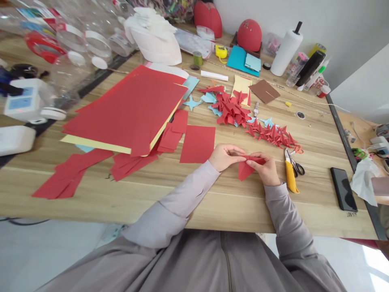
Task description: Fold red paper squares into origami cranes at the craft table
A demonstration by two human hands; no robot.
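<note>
A small folded piece of red paper [245, 172] is pinched between both hands above the wooden table. My left hand [225, 157] grips its left edge, thumb and fingers together. On its right side my right hand [265, 166] is closed with the thumb on top. A flat red paper square [197, 144] lies just left of my left hand. Beyond the hands are folded red paper stars, in a larger heap [232, 109] and a row [272, 134]. A light blue folded star [192, 103] rests farther left.
Large red sheets [130, 105] and cut strips [69, 172] cover the left side. Scissors [298, 168], a yellow cutter [291, 177] and a phone [343, 189] lie at right. Bottles [285, 48] stand at the back right; plastic bottles [65, 73] crowd the back left.
</note>
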